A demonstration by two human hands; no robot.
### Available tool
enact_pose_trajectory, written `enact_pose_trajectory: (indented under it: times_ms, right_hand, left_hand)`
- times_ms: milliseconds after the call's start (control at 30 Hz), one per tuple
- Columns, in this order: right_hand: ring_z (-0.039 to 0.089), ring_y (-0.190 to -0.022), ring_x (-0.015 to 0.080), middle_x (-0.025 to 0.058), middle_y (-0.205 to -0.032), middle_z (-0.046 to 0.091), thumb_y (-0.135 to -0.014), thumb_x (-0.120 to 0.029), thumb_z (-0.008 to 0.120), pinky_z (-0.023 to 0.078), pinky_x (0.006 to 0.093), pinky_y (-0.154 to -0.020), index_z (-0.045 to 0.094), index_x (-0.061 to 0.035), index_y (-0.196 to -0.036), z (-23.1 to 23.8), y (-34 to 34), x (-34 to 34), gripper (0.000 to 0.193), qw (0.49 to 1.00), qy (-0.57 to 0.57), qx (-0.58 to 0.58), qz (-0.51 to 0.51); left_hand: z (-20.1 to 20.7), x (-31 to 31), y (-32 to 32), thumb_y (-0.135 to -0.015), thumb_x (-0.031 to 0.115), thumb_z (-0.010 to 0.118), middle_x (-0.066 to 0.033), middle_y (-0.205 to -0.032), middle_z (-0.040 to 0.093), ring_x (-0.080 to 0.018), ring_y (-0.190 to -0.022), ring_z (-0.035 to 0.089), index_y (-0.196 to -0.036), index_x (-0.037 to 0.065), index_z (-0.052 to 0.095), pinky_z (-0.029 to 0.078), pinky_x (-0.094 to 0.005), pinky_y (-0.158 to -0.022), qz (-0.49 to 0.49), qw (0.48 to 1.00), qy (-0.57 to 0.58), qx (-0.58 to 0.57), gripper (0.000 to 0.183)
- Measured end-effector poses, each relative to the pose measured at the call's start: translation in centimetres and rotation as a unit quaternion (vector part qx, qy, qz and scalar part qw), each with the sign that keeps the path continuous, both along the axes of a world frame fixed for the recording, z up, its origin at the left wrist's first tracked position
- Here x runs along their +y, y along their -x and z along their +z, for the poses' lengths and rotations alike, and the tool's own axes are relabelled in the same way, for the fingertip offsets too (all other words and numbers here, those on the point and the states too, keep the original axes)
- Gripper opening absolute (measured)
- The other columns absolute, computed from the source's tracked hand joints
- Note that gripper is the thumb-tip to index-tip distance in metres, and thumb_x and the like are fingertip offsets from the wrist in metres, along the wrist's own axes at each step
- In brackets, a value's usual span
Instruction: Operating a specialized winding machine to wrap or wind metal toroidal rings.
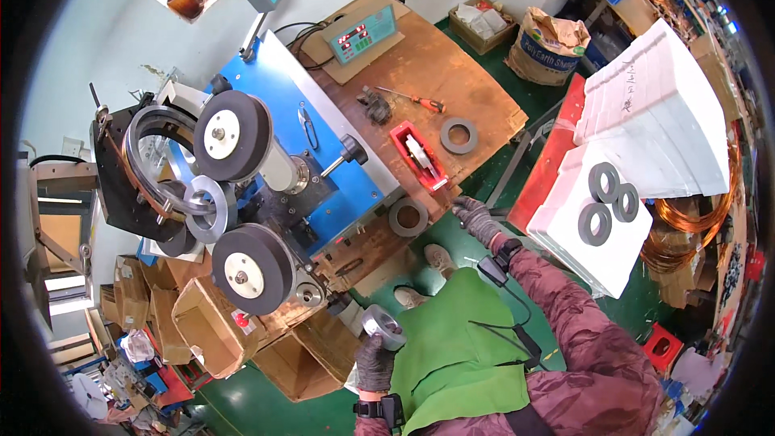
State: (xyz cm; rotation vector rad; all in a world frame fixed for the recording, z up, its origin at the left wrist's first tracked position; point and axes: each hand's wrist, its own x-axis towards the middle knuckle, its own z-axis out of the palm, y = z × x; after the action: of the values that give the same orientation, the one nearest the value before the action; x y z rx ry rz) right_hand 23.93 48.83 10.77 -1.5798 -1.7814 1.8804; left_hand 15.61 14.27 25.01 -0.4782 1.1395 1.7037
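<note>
My left hand [374, 365], in a dark grey glove, is closed on a shiny grey ring-shaped roll [383, 328] in front of my green apron. My right hand [478, 221], gloved too, rests at the near right corner of the wooden table [484, 73], fingers loosely stretched and nothing visible in them. Nearest to it are a grey ring [408, 217] at the table edge and a red tape dispenser [418, 156]. Another dark grey ring [458, 136] lies farther back. At left, a blue machine [323, 169] carries black rollers [234, 136] and a silver ring [211, 208].
A screwdriver [426, 103] and a control box [363, 35] are on the table. Three dark rings [595, 224] sit on a white foam block [557, 222] at right. Open cardboard boxes [211, 327] stand below the machine; a paper sack [549, 46] stands behind.
</note>
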Motion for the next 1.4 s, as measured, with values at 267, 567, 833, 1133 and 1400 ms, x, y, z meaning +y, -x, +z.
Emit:
enact_pose_trajectory:
  times_ms: [267,567,833,1133,1400]
  right_hand:
    - [0.058,-0.058,0.0235,0.0117,-0.071,0.061,-0.084,-0.034,0.052,0.046,0.0370,-0.058,0.061,-0.0068,-0.095,-4.8,1.2,2.8,0.031,0.996,-0.034,-0.049,0.069]
    - [0.057,-0.082,0.0395,0.0236,-0.080,0.059,-0.082,-0.055,0.045,0.044,0.0453,-0.070,0.061,-0.0026,-0.082,-4.2,2.9,3.6,0.054,0.950,-0.208,-0.101,0.210]
    - [0.057,-0.083,0.0396,0.0243,-0.083,0.059,-0.081,-0.055,0.047,0.043,0.0453,-0.073,0.062,-0.0022,-0.080,-6.3,1.8,3.6,0.055,0.980,-0.134,-0.106,0.101]
    - [0.058,-0.087,0.0377,0.0219,-0.089,0.061,-0.078,-0.059,0.047,0.045,0.0434,-0.076,0.062,-0.0042,-0.088,-2.3,4.2,3.8,0.057,0.950,-0.184,-0.223,0.115]
    - [0.059,-0.077,0.0349,0.0185,-0.079,0.060,-0.082,-0.043,0.051,0.045,0.0431,-0.068,0.061,-0.0063,-0.086,-4.6,1.7,2.7,0.038,0.948,-0.262,-0.121,0.135]
  left_hand:
    - [-0.1,0.3,-0.3,-0.073,0.030,0.069,-0.0137,-0.115,0.052,-0.0274,-0.107,0.050,-0.121,-0.004,0.043,0.039,-0.0461,-0.095,-0.028,1.000,0.005,-0.006,0.065]
    - [-0.5,-0.1,-0.6,-0.072,0.030,0.069,-0.0116,-0.117,0.052,-0.0275,-0.108,0.049,-0.121,-0.003,0.044,0.038,-0.0461,-0.096,-0.016,1.000,0.007,-0.004,0.064]
    - [-0.9,1.1,-1.3,-0.075,0.020,0.067,-0.0159,-0.108,0.056,-0.0293,-0.099,0.055,-0.112,-0.006,0.051,0.042,-0.0434,-0.092,0.020,0.999,0.017,-0.031,0.048]
    - [-1.8,1.0,-2.6,-0.079,0.021,0.062,-0.0141,-0.109,0.057,-0.0279,-0.099,0.055,-0.111,-0.006,0.052,0.043,-0.0427,-0.091,0.011,0.999,0.034,-0.034,0.042]
    - [-2.5,0.4,-3.0,-0.079,0.024,0.063,-0.0148,-0.110,0.056,-0.0284,-0.102,0.054,-0.114,-0.006,0.049,0.041,-0.0438,-0.092,0.013,0.999,0.021,-0.026,0.048]
